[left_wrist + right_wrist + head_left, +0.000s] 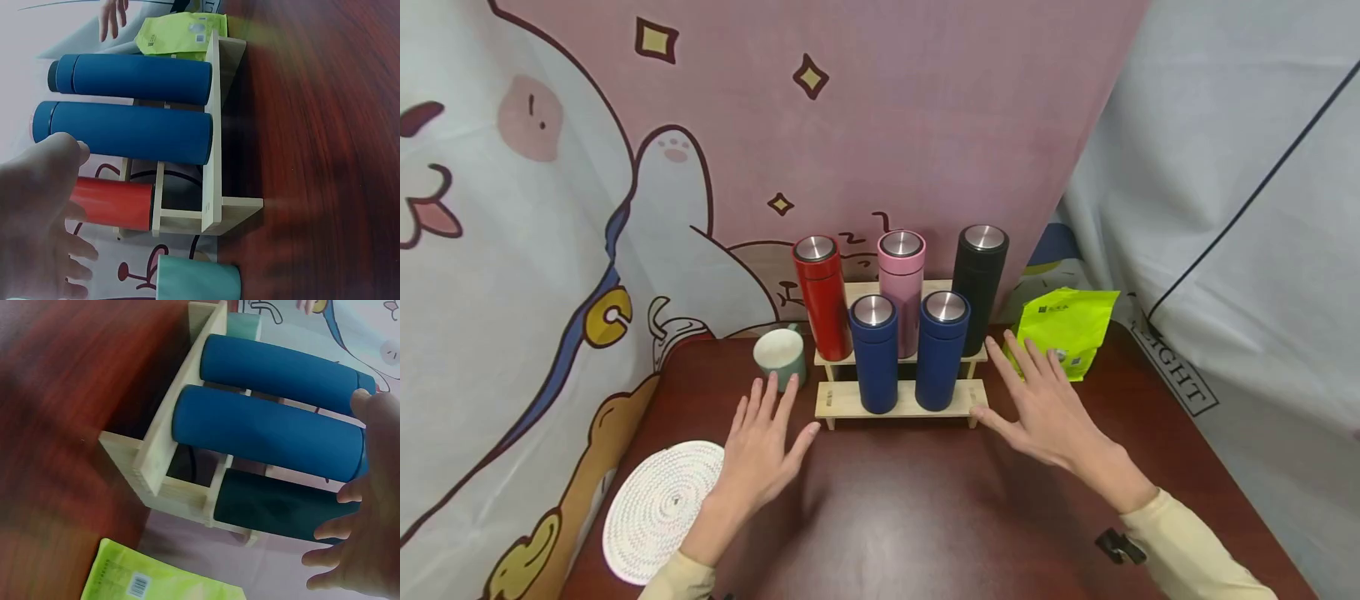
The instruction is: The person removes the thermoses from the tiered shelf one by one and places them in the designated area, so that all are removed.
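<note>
Fingers (770,395) on the left hand (756,457) and right hand (1048,410) are spread and nearly straight, holding nothing, with one hand to each side of the wooden rack (906,400). Left of the rack stands a green mug (785,372), near the left hand; right of it stands a lime pouch (1063,323), near the right. Small print crosses the upper part of the pouch, too fine to read, and the right wrist view shows its barcode (139,585). Marks at both ends of the rack's front step are also too small to read. Two blue bottles (877,358) stand upright on that step; on the step behind are a red bottle (825,304), a pink bottle (902,279) and a black bottle (979,287). Front-left of the rack lies a round white mat (651,518). Everything rests on a dark red-brown counter (895,508), wood-grained and shiny in front of the rack. Behind the rack hangs pink cloth (962,125) with yellow stars (656,40); right of the rack, pale cloth (1262,208) carries boxed letters (1176,367), "IGHT" legible, the first letter unclear.
</note>
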`<state>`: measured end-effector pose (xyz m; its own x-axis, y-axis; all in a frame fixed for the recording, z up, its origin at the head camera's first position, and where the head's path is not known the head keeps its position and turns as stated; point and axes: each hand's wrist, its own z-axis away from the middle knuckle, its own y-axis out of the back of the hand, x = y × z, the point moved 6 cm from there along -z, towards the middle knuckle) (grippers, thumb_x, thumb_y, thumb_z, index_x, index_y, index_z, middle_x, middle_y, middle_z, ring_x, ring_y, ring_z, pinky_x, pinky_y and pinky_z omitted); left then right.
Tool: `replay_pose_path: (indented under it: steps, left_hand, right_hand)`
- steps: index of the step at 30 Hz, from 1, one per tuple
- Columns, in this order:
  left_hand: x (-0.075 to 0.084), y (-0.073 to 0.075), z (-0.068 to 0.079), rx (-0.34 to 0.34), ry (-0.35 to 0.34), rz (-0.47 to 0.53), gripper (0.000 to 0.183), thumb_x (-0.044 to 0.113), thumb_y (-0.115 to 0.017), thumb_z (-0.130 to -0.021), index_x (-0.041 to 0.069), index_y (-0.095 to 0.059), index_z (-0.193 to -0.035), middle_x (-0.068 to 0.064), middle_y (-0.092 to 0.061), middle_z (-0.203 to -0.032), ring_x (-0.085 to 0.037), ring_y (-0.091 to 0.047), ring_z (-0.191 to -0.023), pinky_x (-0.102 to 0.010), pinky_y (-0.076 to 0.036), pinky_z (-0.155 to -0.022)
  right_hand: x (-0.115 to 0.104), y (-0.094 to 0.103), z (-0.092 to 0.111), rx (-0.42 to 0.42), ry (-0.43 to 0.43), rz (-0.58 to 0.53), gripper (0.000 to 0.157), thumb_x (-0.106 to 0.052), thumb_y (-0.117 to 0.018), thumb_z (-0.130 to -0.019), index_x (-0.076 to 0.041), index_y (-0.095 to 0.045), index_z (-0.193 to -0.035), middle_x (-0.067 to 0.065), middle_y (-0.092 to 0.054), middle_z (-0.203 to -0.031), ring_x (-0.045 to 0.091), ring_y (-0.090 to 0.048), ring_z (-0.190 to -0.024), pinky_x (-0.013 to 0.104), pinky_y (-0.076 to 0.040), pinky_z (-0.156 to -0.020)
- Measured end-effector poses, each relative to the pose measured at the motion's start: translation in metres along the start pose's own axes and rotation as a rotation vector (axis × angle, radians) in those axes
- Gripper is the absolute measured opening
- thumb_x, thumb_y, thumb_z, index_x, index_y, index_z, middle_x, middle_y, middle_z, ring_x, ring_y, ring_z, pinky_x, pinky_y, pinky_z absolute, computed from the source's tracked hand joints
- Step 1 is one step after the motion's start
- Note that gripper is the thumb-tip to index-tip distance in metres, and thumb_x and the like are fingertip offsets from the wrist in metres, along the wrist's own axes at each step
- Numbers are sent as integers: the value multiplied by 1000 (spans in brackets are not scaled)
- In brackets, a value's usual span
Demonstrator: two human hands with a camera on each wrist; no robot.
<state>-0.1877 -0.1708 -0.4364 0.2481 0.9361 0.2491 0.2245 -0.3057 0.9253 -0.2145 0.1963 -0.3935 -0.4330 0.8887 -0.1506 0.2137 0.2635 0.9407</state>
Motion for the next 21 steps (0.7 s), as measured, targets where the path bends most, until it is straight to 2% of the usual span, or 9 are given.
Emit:
replay_pose_path:
  steps: [3,9,14,18,21]
  left_hand:
    - [-3,-2,-2,8,16,38,76,54,-53,-101,14,-28,-161,-23,-34,-162,-43,-27,-152,-60,-26,-122]
    - [-12,-12,-6,36,46,121,73,50,-52,-103,9,-32,-159,-22,-41,-158,-42,-38,-146,-59,-36,-117]
    - [-20,-22,-9,40,129,215,69,47,-56,-102,8,-38,-156,-24,-48,-152,-44,-48,-138,-62,-43,-109]
    - [-23,-32,-11,37,198,312,65,43,-59,-101,9,-41,-154,-23,-51,-150,-44,-51,-135,-62,-44,-108]
    - [-25,-40,-12,65,227,382,61,39,-61,-101,8,-45,-151,-20,-54,-148,-41,-52,-135,-58,-44,-110]
  right_hand:
    - [0,10,-5,13,-5,-54,95,-57,-66,-91,-14,-21,-163,25,-27,-164,53,-29,-146,72,-23,-116]
    - [-1,32,-16,13,-49,-231,93,-52,-66,-94,-19,-16,-164,21,-25,-166,49,-32,-146,70,-28,-115]
    - [-2,48,-28,39,-64,-305,94,-50,-68,-94,-20,-13,-165,18,-21,-168,46,-29,-148,72,-31,-112]
    - [-2,60,-36,93,-76,-333,95,-44,-72,-92,-17,-16,-164,19,-22,-167,44,-28,-150,72,-31,-112]
    - [-1,68,-43,162,-63,-354,94,-38,-76,-91,-12,-20,-163,21,-27,-165,44,-31,-148,70,-32,-113]
